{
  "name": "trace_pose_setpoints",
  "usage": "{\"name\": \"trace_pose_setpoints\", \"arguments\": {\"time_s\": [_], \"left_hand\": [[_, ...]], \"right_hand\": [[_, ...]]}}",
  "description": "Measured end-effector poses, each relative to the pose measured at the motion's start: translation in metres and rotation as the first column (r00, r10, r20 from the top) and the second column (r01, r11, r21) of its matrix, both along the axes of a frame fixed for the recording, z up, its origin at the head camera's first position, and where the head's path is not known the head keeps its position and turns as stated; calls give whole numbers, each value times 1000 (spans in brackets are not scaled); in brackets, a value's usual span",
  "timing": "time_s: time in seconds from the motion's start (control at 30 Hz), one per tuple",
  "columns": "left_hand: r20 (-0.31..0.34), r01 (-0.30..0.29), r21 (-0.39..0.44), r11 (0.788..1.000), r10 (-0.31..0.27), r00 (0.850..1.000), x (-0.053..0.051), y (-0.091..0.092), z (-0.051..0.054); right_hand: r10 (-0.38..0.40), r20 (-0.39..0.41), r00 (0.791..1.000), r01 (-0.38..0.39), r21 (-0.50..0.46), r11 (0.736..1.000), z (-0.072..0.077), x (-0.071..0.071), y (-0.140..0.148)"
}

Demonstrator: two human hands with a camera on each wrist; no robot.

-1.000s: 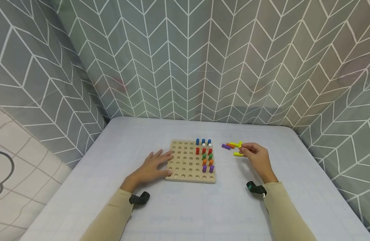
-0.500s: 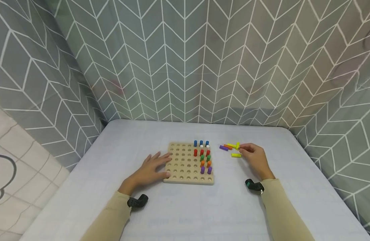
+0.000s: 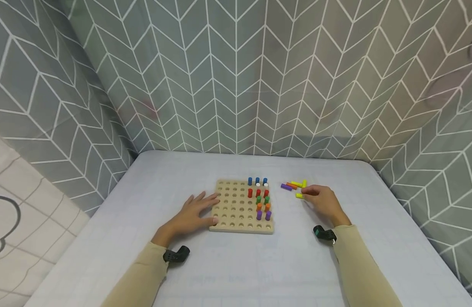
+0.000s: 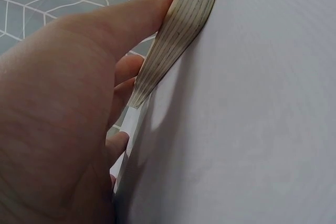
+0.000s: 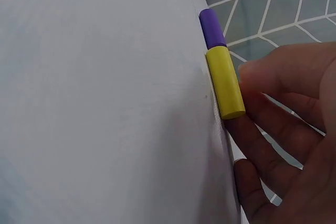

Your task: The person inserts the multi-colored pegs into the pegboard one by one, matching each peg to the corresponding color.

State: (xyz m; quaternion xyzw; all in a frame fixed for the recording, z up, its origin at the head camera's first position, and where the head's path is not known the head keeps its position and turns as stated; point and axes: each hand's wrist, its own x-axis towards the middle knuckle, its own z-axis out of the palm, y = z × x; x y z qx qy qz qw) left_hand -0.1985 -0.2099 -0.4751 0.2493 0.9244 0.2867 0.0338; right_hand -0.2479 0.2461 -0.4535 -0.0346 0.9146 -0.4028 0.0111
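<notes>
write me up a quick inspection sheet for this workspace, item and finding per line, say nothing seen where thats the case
surface: pale tabletop, no spills noticeable
job's things: wooden pegboard with upright blue, white, red, green, orange and purple pegs toward its right side; loose yellow, orange and purple pegs lie to its right
clutter: nothing seen
grippers: left hand rests at the board's left edge, fingers spread; right hand is at the nearest yellow peg, firm grip unclear
cables: nothing seen
surroundings: grey chevron-patterned hanging behind
</notes>
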Motion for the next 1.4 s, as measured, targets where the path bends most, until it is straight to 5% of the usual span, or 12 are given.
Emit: {"name": "trace_pose_setpoints", "arguments": {"time_s": [0.3,0.5,0.67,0.9,1.4], "left_hand": [[-1,5,-11,1000,-5,1000,-1,2,-8],[-11,-10,-2,1000,10,1000,-1,0,2],[-3,-23,1,1000,23,1000,0,-4,6],[7,-10,17,1000,10,1000,3,-3,-1],[-20,0,-10,1000,-1,1000,3,1,-1]], "right_hand": [[36,-8,999,-35,70,997,0,-2,1],[45,-82,996,-39,70,997,2,-3,-2],[33,-107,994,-37,-28,999,4,-3,-6],[-4,52,999,17,-243,970,-4,7,-11],[-12,54,998,32,-387,921,-4,19,-26]]}}
